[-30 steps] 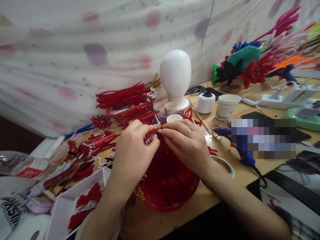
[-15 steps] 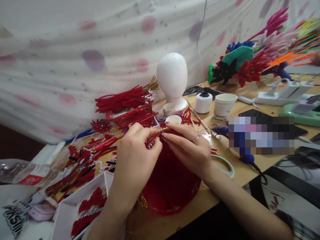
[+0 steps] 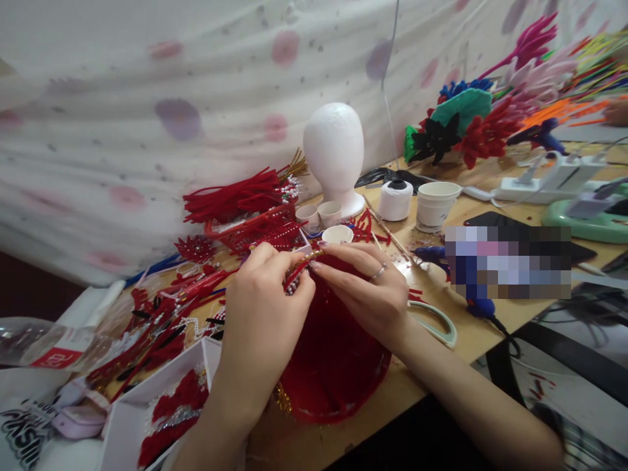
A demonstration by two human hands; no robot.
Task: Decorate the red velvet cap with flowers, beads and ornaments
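Now right hand (image 3: 369, 282) pinches red piece (image 3: 338, 376), fingers straighter than before, more gold trim (image 3: 305, 263) showing; left hand (image 3: 265, 297) still grips it; likely mid-adjustment.

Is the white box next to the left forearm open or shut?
Open: no lid covers the part of the white box in view, and red pieces with silver trim show inside.
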